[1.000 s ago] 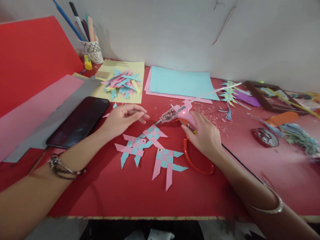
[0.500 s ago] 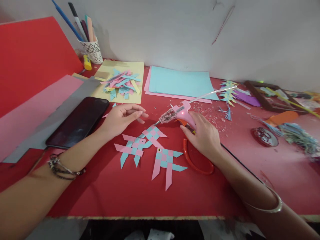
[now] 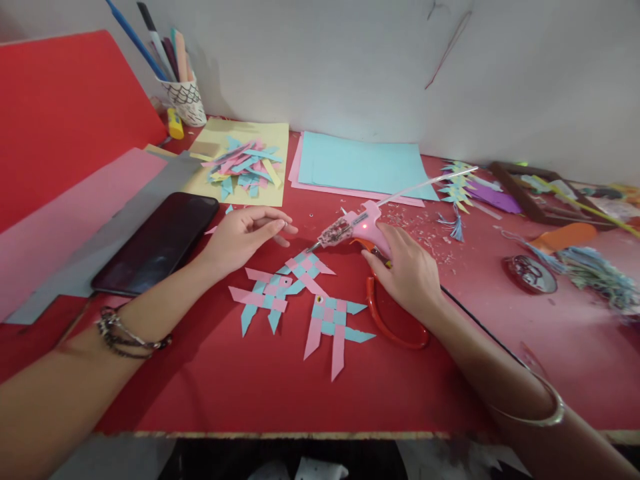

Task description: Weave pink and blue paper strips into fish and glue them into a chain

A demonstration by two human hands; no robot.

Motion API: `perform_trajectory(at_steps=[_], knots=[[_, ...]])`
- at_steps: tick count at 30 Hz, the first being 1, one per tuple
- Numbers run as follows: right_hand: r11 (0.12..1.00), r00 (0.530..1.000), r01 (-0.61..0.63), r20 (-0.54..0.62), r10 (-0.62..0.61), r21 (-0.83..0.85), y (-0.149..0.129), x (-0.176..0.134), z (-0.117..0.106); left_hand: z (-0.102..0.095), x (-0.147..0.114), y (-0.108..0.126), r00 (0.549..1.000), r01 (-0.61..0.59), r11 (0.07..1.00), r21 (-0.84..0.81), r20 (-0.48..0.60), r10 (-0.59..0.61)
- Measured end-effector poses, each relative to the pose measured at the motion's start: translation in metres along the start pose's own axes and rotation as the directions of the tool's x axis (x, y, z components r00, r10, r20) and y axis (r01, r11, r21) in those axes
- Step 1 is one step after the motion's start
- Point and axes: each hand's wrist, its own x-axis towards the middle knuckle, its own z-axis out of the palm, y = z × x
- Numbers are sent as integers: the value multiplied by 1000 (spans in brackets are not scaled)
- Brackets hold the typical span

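Observation:
My right hand [image 3: 411, 270] is closed around the handle of a pink glue gun [image 3: 369, 228], which has a clear glue stick [image 3: 427, 185] poking out of its back. The nozzle points left and down, at the upper edge of a woven pink-and-blue paper fish [image 3: 306, 265]. My left hand [image 3: 247, 237] hovers to the left of that fish, fingers loosely curved and apart, with nothing in them. Two more woven paper fish lie nearer me, one at left [image 3: 274, 291] and one at right [image 3: 330, 313], each with a small eye. Red-handled scissors [image 3: 395, 327] lie partly under my right hand.
A black phone [image 3: 157, 243] lies left of my left arm. Behind are a pile of paper strips [image 3: 245, 167] on yellow paper, blue sheets [image 3: 360, 163] and a pen cup [image 3: 186, 103]. A wooden frame [image 3: 545, 207], a small round dish [image 3: 530, 275] and tassels [image 3: 597, 273] sit at right.

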Motion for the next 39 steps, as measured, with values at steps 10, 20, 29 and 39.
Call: perform_trajectory(at_steps=[10, 20, 29, 39], knots=[[1000, 1000, -3, -8, 3, -7, 1, 0, 1, 0, 1, -3, 1000, -15, 1000, -12, -2, 14], [1000, 1000, -14, -7, 14, -1, 0, 1, 1, 1, 2, -5, 1000, -16, 1000, -26, 18, 16], [1000, 999, -16, -28, 17, 15, 2, 2, 1, 1, 4, -6, 998, -62, 998, 26, -13, 62], [997, 998, -34, -52, 38, 74, 2, 2, 1, 0, 4, -6, 998, -58, 997, 49, -11, 58]])
